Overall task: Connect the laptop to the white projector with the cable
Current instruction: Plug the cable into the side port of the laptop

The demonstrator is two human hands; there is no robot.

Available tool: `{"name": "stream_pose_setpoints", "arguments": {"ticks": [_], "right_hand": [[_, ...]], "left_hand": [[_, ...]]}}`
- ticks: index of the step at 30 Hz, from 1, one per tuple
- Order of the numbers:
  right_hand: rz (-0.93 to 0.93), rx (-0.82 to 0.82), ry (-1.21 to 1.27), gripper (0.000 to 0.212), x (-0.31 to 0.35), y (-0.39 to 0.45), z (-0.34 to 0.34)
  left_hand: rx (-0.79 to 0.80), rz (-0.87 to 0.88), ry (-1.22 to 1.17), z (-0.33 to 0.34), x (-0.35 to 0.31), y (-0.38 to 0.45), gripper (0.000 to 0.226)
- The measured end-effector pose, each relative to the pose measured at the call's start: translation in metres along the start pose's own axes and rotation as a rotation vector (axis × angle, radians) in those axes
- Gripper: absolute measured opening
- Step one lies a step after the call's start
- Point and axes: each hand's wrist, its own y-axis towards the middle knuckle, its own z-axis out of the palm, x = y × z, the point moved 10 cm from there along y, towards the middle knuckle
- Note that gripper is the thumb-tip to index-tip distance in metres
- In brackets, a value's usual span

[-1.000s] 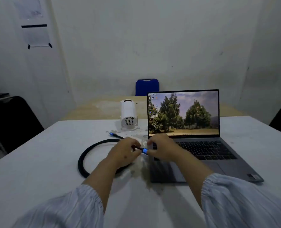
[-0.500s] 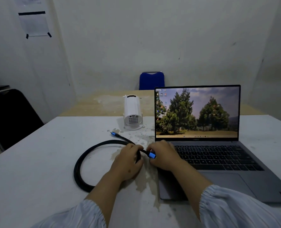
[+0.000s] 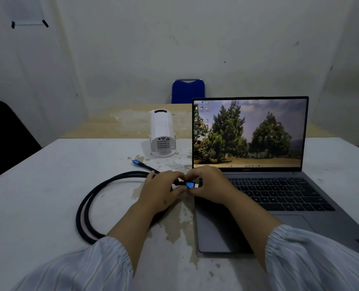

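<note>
Left of the left hand (image 3: pixel 160 191), on the white table (image 3: pixel 38 196): black braided cable (image 3: pixel 84 211), coiled in a loose double loop that passes beneath the left wrist; free end with blue connector (image 3: pixel 135 162) lying on the table beyond the hand, unplugged. Beyond that end and farther from the hand: white projector (image 3: pixel 161 133), standing on its base, vented face toward the camera, nothing plugged into the visible face. Left hand: fingers closed on the cable just behind the second blue plug (image 3: pixel 190 185). Right hand (image 3: pixel 211 186): fingertips pinching the same plug, held right at the laptop's left edge near the hinge; whether it is seated in a port cannot be told. Right of both hands: grey laptop (image 3: pixel 279 194), lid open, screen lit with a tree wallpaper. Behind the table, well beyond the hands: blue chair back (image 3: pixel 188 91).
</note>
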Motion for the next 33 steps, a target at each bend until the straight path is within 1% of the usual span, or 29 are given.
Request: {"name": "stream_pose_setpoints", "arguments": {"ticks": [3, 7, 9, 13, 17, 20, 25, 29, 33], "right_hand": [[-0.002, 0.031, 0.000, 0.030, -0.004, 0.000, -0.001], [0.043, 0.064, -0.009, 0.042, -0.016, -0.001, -0.004], [0.061, 0.065, -0.032, 0.044, -0.022, -0.001, -0.008], [0.078, 0.120, -0.073, 0.039, -0.027, -0.003, -0.006], [0.068, 0.162, -0.120, 0.045, -0.026, -0.003, -0.001], [0.076, 0.183, -0.135, 0.049, -0.027, -0.001, 0.000], [0.073, 0.193, -0.132, 0.049, -0.027, 0.000, 0.000], [0.059, 0.181, -0.136, 0.049, -0.027, 0.000, 0.000], [0.057, 0.174, -0.173, 0.051, -0.027, 0.002, -0.001]], "left_hand": [[0.009, 0.034, -0.006, 0.002, -0.007, 0.002, 0.031], [-0.007, 0.039, -0.022, 0.001, -0.006, 0.000, 0.027], [-0.020, 0.058, 0.014, 0.001, -0.006, 0.000, 0.023], [-0.025, 0.092, 0.098, 0.000, -0.009, 0.002, 0.019], [-0.030, 0.067, 0.170, -0.002, -0.007, 0.004, 0.018], [-0.010, 0.072, 0.226, 0.000, -0.009, 0.004, 0.019], [0.095, 0.112, 0.256, 0.010, -0.014, 0.006, 0.027], [0.117, 0.162, 0.355, 0.014, -0.018, 0.011, 0.028], [0.106, 0.186, 0.454, 0.019, -0.019, 0.015, 0.028]]}}
